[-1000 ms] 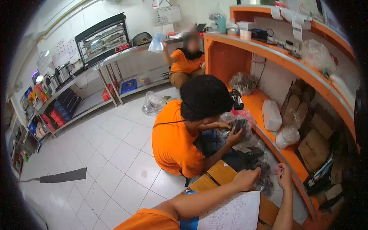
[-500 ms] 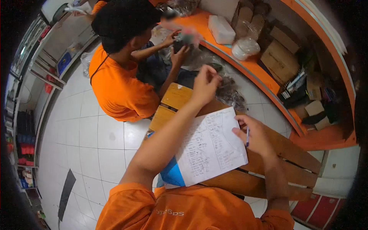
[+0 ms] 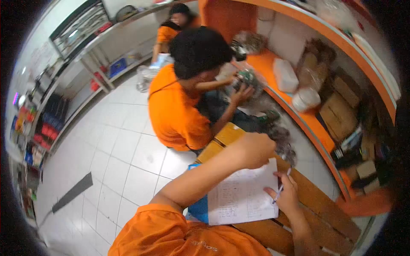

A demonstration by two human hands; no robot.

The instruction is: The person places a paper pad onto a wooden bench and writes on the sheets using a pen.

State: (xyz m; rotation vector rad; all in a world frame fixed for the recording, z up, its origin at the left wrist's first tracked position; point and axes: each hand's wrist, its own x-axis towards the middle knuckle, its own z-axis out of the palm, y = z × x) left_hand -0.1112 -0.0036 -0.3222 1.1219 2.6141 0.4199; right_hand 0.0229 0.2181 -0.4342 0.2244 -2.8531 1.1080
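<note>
My left hand [image 3: 259, 149] is raised over the top edge of a handwritten sheet of paper [image 3: 241, 198]. Its fingers curl inward, hiding whatever may be in them. My right hand [image 3: 288, 193] rests by the sheet's right edge, a slim pen [image 3: 280, 190] between its fingers and the thumb over the paper. Under the sheet, a blue folder or cover [image 3: 199, 209] shows on the left. All of this lies on a slatted wooden table or bench [image 3: 316, 194]. Columns of writing fill much of the page, too small to read.
A co-worker in an orange shirt [image 3: 175, 115] sits low just ahead, both hands on a dark green item [image 3: 245, 77]. Farther back is another person [image 3: 167, 34]. An orange shelf [image 3: 294, 113] on the right carries a white container [image 3: 285, 75] and cardboard boxes [image 3: 339, 115].
The view has swung left and up, bringing the second person into sight. My left hand has turned over and curled nearer the paper's top edge. The pen stays in my right hand.
</note>
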